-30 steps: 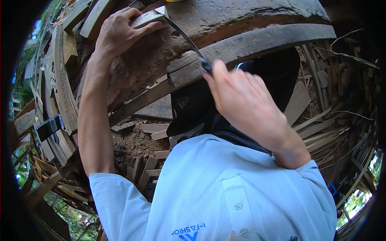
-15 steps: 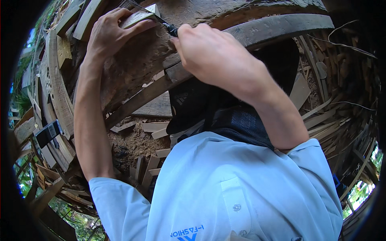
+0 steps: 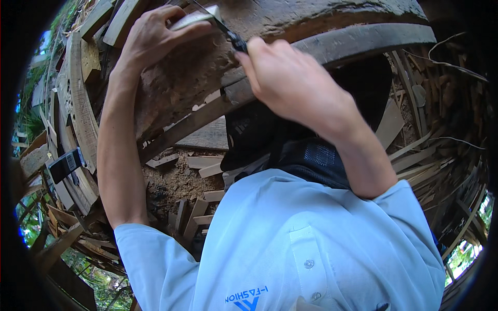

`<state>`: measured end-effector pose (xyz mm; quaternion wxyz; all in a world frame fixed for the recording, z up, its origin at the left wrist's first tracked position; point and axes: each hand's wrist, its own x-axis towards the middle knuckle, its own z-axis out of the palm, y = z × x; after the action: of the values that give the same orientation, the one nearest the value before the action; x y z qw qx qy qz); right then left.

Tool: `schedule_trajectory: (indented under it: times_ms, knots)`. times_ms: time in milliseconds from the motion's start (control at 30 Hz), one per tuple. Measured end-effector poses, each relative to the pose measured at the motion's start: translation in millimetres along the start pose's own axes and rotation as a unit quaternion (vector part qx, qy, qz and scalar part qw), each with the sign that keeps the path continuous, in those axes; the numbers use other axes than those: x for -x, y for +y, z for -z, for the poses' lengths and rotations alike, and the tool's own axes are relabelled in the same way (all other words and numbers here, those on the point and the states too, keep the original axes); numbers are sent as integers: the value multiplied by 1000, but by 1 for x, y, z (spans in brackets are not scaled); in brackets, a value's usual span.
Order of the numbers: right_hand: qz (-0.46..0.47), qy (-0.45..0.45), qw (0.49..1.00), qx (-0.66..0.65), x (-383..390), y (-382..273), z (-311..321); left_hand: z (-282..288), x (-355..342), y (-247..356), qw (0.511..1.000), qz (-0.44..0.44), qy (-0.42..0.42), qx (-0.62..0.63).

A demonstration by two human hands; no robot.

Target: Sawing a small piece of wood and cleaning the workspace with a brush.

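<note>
At the top of the view my left hand (image 3: 150, 37) is closed round a small pale wooden block (image 3: 196, 18), pressing it on a thick, rough, dark wooden slab (image 3: 179, 78). My right hand (image 3: 295, 83), slightly blurred, grips the black handle (image 3: 237, 42) of a tool with a long thin dark blade. That blade slants up and left across the block, near my left thumb. Its far end runs out of the top of the picture, so I cannot tell whether it is a saw or a knife.
A curved grey plank (image 3: 358, 44) edges the slab on my side. Stacked boards (image 3: 80, 103) stand at the left, with a dark phone-like device (image 3: 65, 165) on them. Wood offcuts (image 3: 205, 166) litter the dirt below. Thin strips (image 3: 420, 160) are heaped at the right.
My right hand has drawn the tool back, right and slightly toward me, along the block. My left hand keeps its hold on the block. The whole view has shifted a little.
</note>
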<state>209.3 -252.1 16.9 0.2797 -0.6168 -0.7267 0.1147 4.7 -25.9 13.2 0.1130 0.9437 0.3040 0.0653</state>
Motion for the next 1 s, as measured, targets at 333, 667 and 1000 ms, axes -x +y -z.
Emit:
schedule_trajectory:
  times_ms: [333,667,1000]
  knots:
    - [-194,-168,966,-8,10,-20,30,1,-11,35,1000,-2,-7,16]
    - [-125,-91,988,-9,12,-8,19,-11,-9,24,995,-44,64,-62]
    - [-29,-48,998,-12,-16,18,11,17,-17,59,999,-34,4,-27]
